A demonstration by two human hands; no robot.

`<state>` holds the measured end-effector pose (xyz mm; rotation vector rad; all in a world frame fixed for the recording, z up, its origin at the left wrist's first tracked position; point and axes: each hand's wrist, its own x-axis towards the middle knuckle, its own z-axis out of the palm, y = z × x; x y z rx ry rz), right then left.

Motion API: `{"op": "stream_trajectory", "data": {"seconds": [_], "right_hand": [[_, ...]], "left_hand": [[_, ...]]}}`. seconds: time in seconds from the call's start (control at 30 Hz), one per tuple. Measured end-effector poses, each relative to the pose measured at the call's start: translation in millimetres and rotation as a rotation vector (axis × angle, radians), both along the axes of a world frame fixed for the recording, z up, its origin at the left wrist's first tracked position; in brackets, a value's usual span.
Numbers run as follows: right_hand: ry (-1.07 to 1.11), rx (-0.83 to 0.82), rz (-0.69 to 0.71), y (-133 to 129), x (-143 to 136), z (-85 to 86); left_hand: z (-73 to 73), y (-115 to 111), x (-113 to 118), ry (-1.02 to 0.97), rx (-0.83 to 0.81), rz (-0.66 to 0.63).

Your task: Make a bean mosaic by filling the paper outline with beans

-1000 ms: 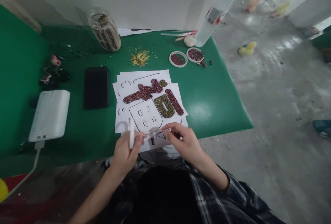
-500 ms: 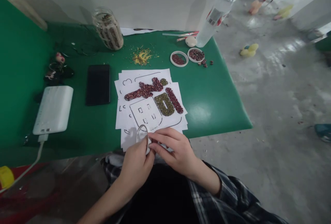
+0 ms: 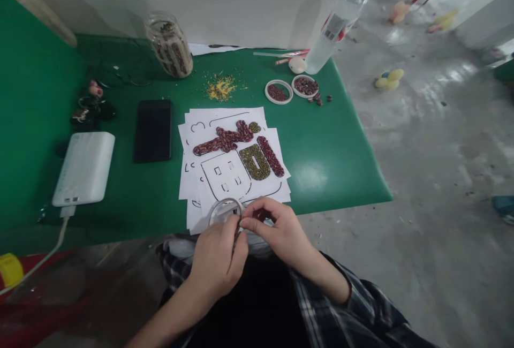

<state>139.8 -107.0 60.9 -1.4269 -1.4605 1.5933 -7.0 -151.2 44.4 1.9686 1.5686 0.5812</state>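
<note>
In the head view, my left hand [image 3: 219, 254] is closed round the lower side of a thin white ring, which looks like a roll of tape [image 3: 225, 201]. My right hand [image 3: 279, 230] pinches at the ring's right edge, thumb and fingertips together; the exact pinch point is partly hidden. Just beyond the hands lies a stack of white paper sheets [image 3: 193, 176] with black outlines. Dark red beans [image 3: 227, 140], green beans [image 3: 255, 163] and small red beans [image 3: 270, 156] fill some shapes on the top sheet.
Two small round lids with beans, one of small red beans [image 3: 277, 92] and one of dark beans [image 3: 305, 86], stand near a clear bottle [image 3: 333, 32]. Yellow crumbs [image 3: 220, 88], a glass jar [image 3: 171, 48], a black phone [image 3: 153, 130] and a white power bank [image 3: 84, 168] are also on the green table [image 3: 329, 150].
The ring has turned from nearly edge-on to a more open face and shifted slightly right. My right hand's fingers have curled tighter at its edge.
</note>
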Motion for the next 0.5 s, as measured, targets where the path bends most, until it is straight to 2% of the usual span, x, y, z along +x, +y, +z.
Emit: {"op": "stream_trajectory", "data": {"seconds": [0.13,0.33,0.5], "right_hand": [[0.003,-0.002,-0.083,-3,0,-5.2],[0.046,-0.106,-0.049,3,6,-10.7],[0.065,-0.072,-0.085,0,5,-13.8]], "left_hand": [[-0.6,0,2,0.032,0.043,0.015],[-2.8,0,9,0.149,0.135,-0.004],[-5.7,3,12,0.153,0.124,0.006]]}}
